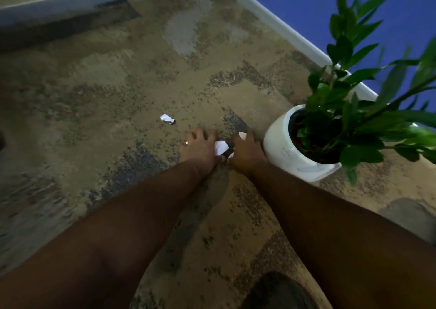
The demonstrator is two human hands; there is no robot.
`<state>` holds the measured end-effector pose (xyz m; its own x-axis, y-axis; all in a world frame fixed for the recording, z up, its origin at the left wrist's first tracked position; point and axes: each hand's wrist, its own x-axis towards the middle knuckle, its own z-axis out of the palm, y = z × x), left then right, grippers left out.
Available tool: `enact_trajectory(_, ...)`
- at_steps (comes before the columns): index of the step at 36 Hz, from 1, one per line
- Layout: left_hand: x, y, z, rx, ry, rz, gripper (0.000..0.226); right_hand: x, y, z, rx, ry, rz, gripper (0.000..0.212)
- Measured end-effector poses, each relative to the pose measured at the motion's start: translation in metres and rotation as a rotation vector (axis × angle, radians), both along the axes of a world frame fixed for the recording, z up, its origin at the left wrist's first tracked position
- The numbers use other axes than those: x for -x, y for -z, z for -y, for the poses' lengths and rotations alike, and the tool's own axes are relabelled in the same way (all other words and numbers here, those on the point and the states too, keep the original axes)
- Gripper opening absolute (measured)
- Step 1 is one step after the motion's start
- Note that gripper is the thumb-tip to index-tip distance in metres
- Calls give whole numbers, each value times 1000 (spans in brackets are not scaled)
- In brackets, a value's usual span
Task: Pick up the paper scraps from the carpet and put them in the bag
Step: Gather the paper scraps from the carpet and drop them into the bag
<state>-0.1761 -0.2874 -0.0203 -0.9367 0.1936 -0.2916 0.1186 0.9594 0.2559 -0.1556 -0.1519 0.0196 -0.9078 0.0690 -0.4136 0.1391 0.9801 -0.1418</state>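
My left hand [200,148] lies palm down on the patterned carpet [118,84] with its fingers spread. A white paper scrap [220,146] sits between both hands, touching the thumbs. My right hand [247,153] is curled beside it, back toward me. A second scrap [242,135] shows at its fingertips; whether the fingers pinch it is hidden. A tiny white bit [186,142] peeks out at the left hand's outer finger. Another crumpled scrap [167,118] lies alone on the carpet, up and left of the hands. No bag is in view.
A white pot [283,153] with a leafy green plant [349,101] stands right next to my right hand. A pale baseboard [278,27] and blue wall [306,1] run behind it. A dark shape [278,292] sits at the bottom edge.
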Motion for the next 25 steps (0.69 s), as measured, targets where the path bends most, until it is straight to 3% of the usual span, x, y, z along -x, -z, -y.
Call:
enact_trajectory(3, 0, 9, 3, 45, 50, -75, 68, 2, 8, 0, -36, 11, 41, 60)
enact_trajectory(8, 1, 15, 8, -29, 80, -145, 40, -3, 19, 3, -91, -16, -97, 39)
enact_trajectory(14, 10, 18, 24, -156, 76, -173, 29, -9, 26, 13, -100, -63, -188, 29)
enact_trajectory(21, 35, 7, 54, -251, -136, -226, 25, -14, 22, 11, -39, -123, -225, 26)
enact_trajectory(25, 52, 2, 68, -227, -221, -157, 49, -19, 22, 10, -18, -147, -249, 22)
